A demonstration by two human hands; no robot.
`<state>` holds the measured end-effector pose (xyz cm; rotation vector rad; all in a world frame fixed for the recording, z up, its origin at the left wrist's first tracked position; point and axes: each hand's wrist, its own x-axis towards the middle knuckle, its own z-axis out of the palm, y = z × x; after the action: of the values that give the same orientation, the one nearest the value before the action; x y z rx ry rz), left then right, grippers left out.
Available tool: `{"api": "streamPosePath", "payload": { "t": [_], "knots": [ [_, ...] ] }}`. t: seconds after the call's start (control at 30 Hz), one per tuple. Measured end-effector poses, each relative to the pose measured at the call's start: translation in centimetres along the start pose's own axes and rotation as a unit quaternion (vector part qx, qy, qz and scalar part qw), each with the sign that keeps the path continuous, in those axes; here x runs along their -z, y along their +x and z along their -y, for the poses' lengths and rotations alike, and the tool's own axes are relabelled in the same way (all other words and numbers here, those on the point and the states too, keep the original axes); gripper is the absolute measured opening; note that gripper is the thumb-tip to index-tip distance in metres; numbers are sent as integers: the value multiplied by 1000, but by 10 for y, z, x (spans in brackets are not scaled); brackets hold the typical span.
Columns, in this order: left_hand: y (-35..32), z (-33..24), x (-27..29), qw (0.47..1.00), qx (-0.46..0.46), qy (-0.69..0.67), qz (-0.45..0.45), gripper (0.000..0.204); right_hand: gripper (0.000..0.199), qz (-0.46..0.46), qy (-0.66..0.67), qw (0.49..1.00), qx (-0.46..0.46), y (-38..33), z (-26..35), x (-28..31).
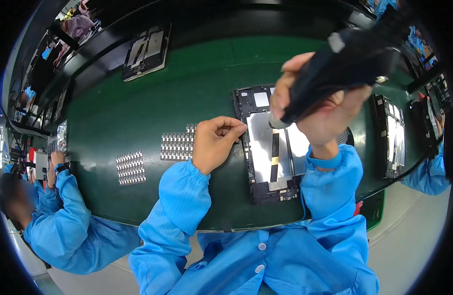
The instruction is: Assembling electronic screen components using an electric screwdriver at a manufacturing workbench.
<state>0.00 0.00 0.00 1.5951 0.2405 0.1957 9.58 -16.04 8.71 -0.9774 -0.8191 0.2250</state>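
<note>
My right hand is wrapped round a thick black electric screwdriver, blurred and raised close to the camera. Its pale nose points down over an opened tablet-like device, though I cannot tell if it touches. That device lies on the table with a black frame, silver plates and a dark ribbon cable down its middle. At its left edge, thumb and forefinger of my left hand are pinched together; anything between them is too small to make out. Beside that hand lies a sheet of small parts, partly covered by it.
A second sheet of small parts lies farther left on the green table. Another opened device sits at the far left, and one more at the right. A co-worker in a blue sleeve works at the left.
</note>
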Motion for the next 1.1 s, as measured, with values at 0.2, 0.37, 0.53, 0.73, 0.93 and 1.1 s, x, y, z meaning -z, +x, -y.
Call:
{"api": "streamPosePath", "payload": {
  "t": [0.2, 0.37, 0.53, 0.73, 0.93, 1.1],
  "knots": [
    [2, -5, 4, 998, 34, 45, -3, 16, 97, -28, -54, 997, -52, 5, -20, -10],
    [5, -10, 4, 998, 61, 30, 6, 16, 96, -18, -59, 998, -33, 7, -29, -7],
    [7, -1, 5, 999, 30, 30, 13, 14, 99, -12, -52, 998, -37, 6, -25, -8],
    [6, 9, -1, 998, -20, 47, -22, 14, 106, 17, -5, 999, -47, 9, -11, -24],
    [11, -7, 6, 995, 94, 12, 12, 13, 106, 12, -23, 997, -71, 11, -25, -35],
    [15, -5, 8, 989, 141, 21, 25, 11, 105, 18, -31, 997, -74, 11, -33, -33]
  ]
}}
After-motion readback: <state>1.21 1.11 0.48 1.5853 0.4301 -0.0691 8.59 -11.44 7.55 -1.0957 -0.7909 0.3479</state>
